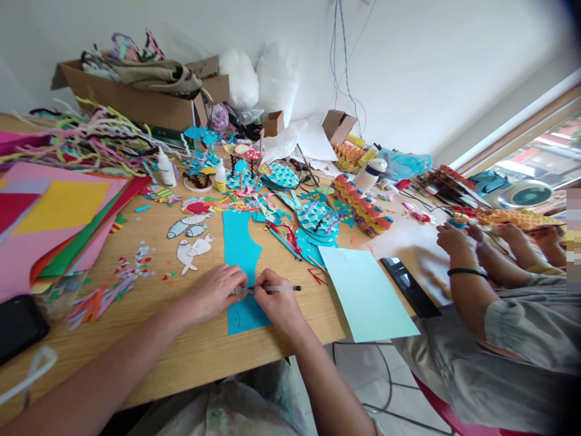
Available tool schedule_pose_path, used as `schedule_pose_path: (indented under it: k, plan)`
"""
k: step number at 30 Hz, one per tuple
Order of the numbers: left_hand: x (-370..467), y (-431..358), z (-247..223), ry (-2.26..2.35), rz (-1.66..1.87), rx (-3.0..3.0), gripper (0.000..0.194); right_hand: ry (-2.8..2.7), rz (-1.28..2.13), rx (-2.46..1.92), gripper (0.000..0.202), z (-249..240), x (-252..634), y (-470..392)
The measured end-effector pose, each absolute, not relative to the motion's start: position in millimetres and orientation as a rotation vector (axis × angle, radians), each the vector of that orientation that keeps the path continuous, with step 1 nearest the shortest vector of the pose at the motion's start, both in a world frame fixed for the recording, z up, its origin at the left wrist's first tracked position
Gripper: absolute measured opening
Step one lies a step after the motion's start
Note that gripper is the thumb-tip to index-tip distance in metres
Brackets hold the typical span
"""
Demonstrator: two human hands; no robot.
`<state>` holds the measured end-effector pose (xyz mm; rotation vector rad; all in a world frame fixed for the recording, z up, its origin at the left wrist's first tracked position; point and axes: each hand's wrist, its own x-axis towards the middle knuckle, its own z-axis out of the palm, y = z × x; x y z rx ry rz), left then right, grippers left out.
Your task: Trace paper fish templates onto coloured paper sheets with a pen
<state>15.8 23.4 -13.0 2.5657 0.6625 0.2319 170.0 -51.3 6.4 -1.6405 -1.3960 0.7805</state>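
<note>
A sheet of blue paper [236,239] with a curved cut in its right edge lies before me on the table. My left hand [221,292] presses down on it with bent fingers, and a small greyish piece shows under the fingertips, too hidden to name. My right hand [278,303] grips a pen [285,288], its tip against the paper close to my left fingertips. A small fish outline [236,319] is drawn near the sheet's lower left corner. White fish cut-outs [196,247] with drawn details lie left of the sheet.
Pale green paper [370,293] overhangs the table's front edge at right, beside a black phone [411,287]. Coloured sheets [59,212] are stacked left. Glue bottles [166,168], paper scraps and decorated blue fish [318,221] stand further back. Another person's hands [456,239] work at right.
</note>
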Motion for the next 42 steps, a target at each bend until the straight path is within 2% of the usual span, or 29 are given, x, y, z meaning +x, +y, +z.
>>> schedule_pose_path:
  k: [11,22,26,29,34,42]
  plan:
    - [15,25,-14,0.604,0.286,2.549,0.003,-1.41,0.759,-1.655,0.006,6,168,-51]
    - [11,14,-13,0.627,0.371,2.648,0.015,-1.434,0.772,-1.649,0.008,7,165,-49]
    - [9,-1,-8,0.684,0.33,2.769,0.012,-1.43,0.788,-1.658,0.009,8,166,-48]
    - [9,-11,-7,0.781,0.283,2.842,0.019,-1.429,0.792,-1.66,0.008,8,166,-48]
    - [9,-21,-14,0.859,0.295,2.864,0.029,-1.442,0.807,-1.661,0.007,8,168,-49]
    - [7,-27,-23,0.908,0.352,2.854,0.032,-1.446,0.788,-1.67,0.01,9,167,-49]
